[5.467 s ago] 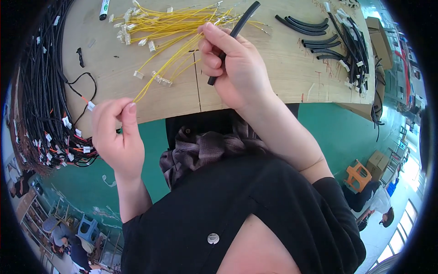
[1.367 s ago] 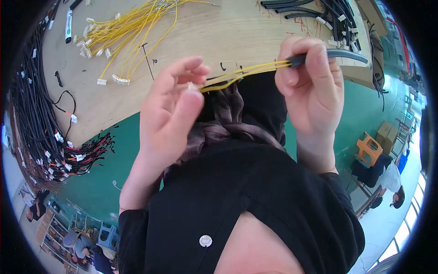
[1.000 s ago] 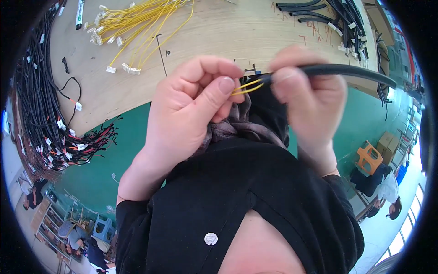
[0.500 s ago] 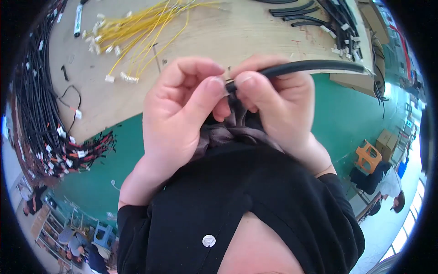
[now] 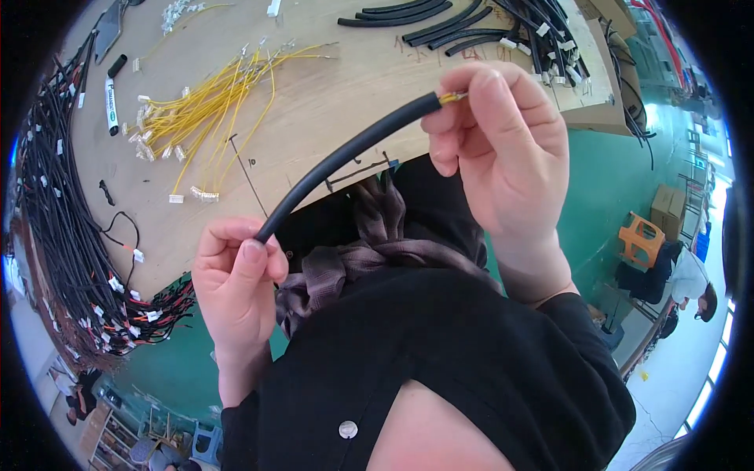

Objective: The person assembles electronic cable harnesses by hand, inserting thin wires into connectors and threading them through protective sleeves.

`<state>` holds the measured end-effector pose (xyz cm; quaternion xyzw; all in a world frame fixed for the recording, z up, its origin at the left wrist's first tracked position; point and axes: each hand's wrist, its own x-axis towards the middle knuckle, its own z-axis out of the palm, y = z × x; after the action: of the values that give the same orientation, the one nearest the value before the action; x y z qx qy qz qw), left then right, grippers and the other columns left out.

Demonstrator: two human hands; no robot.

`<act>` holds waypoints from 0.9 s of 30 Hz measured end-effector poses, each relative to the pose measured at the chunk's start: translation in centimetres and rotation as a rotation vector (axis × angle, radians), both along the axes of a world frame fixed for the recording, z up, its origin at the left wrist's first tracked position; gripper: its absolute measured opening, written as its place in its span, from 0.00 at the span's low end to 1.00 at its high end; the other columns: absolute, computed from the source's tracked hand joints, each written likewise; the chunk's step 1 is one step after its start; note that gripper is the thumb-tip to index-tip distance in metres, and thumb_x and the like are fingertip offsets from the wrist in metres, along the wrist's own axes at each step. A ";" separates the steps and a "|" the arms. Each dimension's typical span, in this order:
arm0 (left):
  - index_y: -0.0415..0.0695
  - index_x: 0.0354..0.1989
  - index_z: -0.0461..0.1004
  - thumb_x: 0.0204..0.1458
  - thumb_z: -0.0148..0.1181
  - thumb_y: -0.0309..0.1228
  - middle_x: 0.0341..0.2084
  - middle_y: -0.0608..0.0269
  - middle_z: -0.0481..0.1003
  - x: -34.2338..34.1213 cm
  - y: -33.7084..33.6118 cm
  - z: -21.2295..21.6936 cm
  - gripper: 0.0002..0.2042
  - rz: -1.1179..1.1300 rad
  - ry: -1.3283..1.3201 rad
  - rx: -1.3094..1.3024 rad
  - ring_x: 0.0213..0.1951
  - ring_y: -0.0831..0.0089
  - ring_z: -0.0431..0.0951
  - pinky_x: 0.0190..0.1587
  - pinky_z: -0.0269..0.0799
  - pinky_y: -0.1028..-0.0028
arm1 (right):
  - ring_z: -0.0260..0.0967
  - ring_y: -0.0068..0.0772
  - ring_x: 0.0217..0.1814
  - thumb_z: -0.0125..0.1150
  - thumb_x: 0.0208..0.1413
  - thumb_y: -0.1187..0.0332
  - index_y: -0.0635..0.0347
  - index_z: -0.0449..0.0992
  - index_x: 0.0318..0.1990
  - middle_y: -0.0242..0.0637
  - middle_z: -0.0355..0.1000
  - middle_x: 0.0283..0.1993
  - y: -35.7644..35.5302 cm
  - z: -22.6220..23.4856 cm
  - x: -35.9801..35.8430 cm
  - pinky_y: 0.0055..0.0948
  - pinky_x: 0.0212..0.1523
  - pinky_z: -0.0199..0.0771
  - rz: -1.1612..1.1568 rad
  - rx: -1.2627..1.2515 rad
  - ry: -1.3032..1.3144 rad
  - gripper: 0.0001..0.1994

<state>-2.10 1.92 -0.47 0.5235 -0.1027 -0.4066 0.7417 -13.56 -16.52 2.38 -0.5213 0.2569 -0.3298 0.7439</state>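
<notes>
A black flexible tube (image 5: 345, 157) is stretched in a shallow arc between my two hands, above the table's front edge. Its lower left end is pinched between the thumb and fingers of my left hand (image 5: 236, 279). At the upper right end, yellow wires (image 5: 448, 99) with bare metal tips poke out of the tube. My right hand (image 5: 510, 149) holds these wire tips between thumb and forefinger, its other fingers curled. My left fingers hide the tube's other end. Left of the tube, a bunch of yellow wires (image 5: 216, 94) with white connectors lies on the table.
The wooden table (image 5: 177, 235) carries a marker pen (image 5: 111, 102), cut black tubes (image 5: 400, 14) and finished black cables (image 5: 550, 47) at the far right. A thick bundle of black cables (image 5: 59, 196) hangs along the left edge. An orange stool (image 5: 642, 239) and seated people are beyond.
My hands have moved apart, the left one down and left, the right one up. The tube now spans between them, and yellow wire tips show at its right end.
</notes>
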 end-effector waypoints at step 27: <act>0.37 0.32 0.65 0.45 0.47 0.21 0.27 0.61 0.68 -1.1 -2.5 2.1 0.05 -0.080 -0.182 -0.155 0.24 0.79 0.65 0.27 0.61 0.81 | 0.57 0.14 0.19 0.52 0.48 0.71 0.67 0.68 0.30 0.34 0.65 0.21 4.1 0.0 2.4 0.12 0.20 0.56 0.401 -0.126 0.025 0.07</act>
<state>-3.20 -0.61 1.61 0.4949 -0.2214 -0.3777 0.7506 -11.18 -12.39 2.38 -0.6115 0.1363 -0.1837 0.7575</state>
